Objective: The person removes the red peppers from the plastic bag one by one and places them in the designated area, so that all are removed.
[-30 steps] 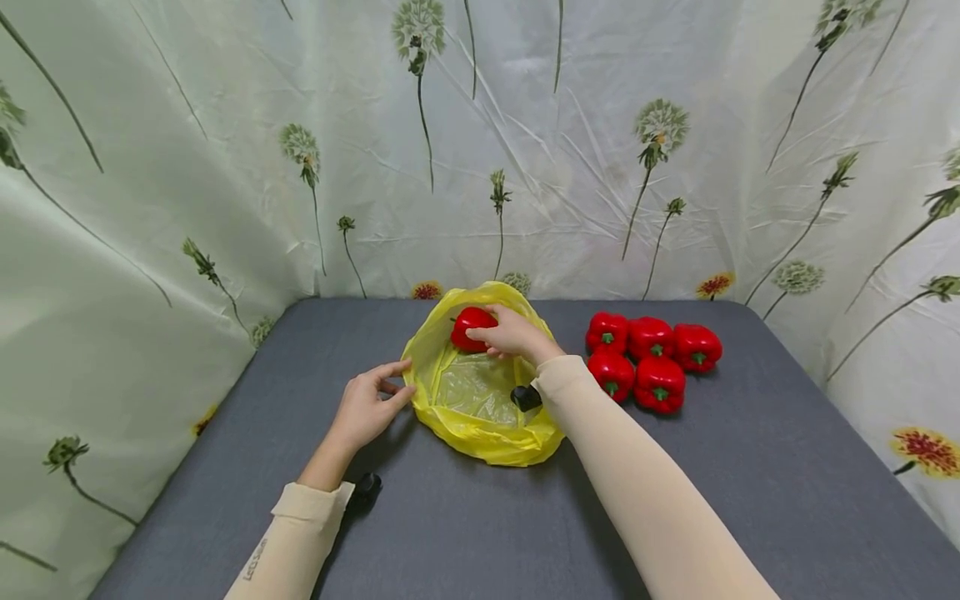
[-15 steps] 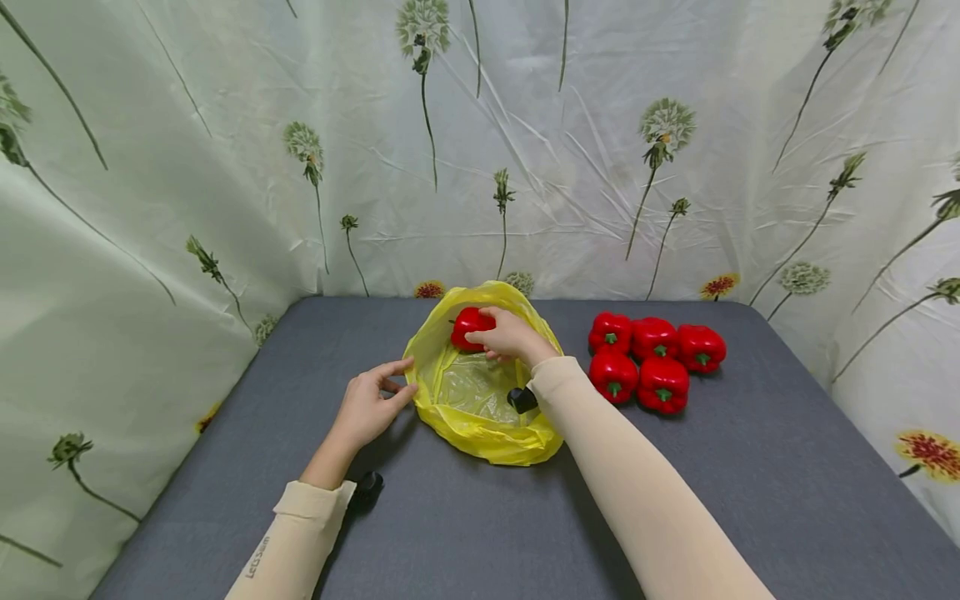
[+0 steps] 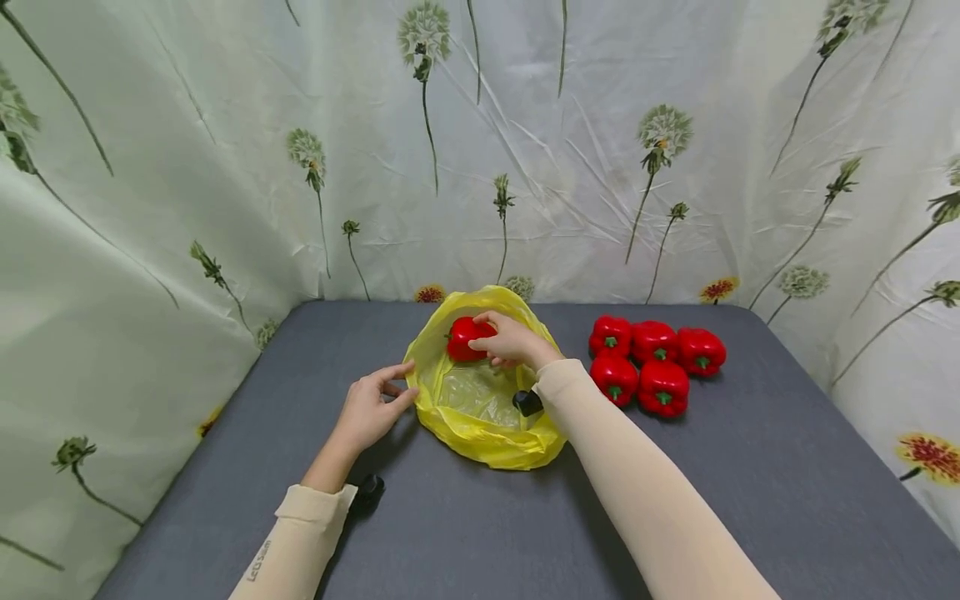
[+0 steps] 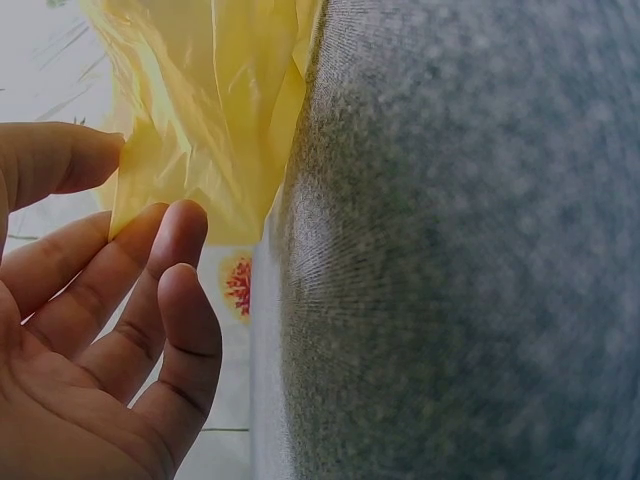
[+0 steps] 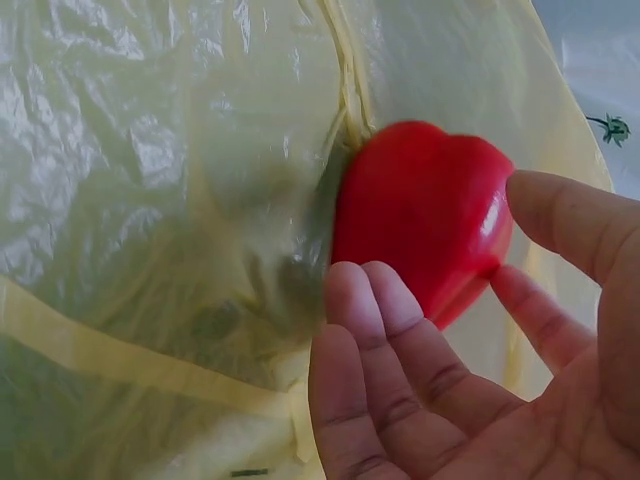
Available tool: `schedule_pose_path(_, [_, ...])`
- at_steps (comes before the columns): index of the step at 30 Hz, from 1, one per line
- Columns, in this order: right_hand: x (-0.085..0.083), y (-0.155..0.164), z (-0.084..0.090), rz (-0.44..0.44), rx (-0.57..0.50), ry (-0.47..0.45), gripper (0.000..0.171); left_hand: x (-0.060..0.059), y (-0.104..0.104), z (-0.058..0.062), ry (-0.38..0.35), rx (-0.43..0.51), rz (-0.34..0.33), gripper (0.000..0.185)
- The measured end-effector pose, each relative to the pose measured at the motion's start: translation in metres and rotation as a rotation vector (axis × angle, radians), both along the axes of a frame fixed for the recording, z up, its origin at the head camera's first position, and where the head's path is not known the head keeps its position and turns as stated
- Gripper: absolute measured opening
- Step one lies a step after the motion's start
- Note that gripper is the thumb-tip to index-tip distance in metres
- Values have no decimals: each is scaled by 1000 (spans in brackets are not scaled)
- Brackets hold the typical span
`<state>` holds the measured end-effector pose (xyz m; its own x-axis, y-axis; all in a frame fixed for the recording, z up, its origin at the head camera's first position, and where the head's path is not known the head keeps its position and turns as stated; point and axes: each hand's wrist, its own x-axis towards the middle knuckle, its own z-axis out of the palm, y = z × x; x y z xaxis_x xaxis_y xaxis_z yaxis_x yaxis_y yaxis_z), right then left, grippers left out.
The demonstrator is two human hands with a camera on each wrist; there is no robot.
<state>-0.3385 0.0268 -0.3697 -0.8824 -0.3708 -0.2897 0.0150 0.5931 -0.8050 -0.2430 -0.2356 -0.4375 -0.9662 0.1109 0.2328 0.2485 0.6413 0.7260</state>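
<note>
Grey fabric worktop (image 3: pixel 465 533): it carried everything in view; both cream-sleeved forearms reached across its near part.
Left hand (image 3: pixel 369 408): it lay at the left rim of the yellow plastic bag (image 3: pixel 487 442), thumb and forefinger pinching the thin film there. The left wrist view showed the yellow film (image 4: pixel 200 120) caught between thumb and forefinger, the other fingers (image 4: pixel 185 330) loosely bent and holding nothing.
Yellow plastic bag: it sat open on the worktop between the two hands, its mouth facing up, its crinkled lining bare toward the near side.
Right hand (image 3: pixel 513 340): it reached inside the bag at the far side. The fingers were laid over the red bell pepper (image 3: pixel 465 337); in the right wrist view the thumb and fingers (image 5: pixel 400 330) curved round the pepper (image 5: pixel 420 215) on both sides, grasping it.
Red bell pepper: it was inside the bag, against the far wall of the film, under the right hand.
Five more red bell peppers (image 3: pixel 654 360): they stood in a tight cluster on the worktop to the right of the bag, green stems up, touching one another, apart from the bag.
Floral curtain (image 3: pixel 525 150): pale cloth with dandelion prints hung behind and to both sides of the worktop.
</note>
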Motion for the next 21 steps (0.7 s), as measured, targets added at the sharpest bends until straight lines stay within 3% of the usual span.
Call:
schedule_pose_path(5, [-2, 2, 1, 20, 22, 21, 52, 2, 1, 1, 3, 3, 1, 48])
schedule_pose_path(12, [-1, 1, 1, 28, 62, 60, 70, 2, 1, 1, 2, -3, 10, 48])
schedule_pose_path(21, [-4, -4, -7, 34, 94, 61, 74, 1, 1, 1, 0, -4, 13, 47])
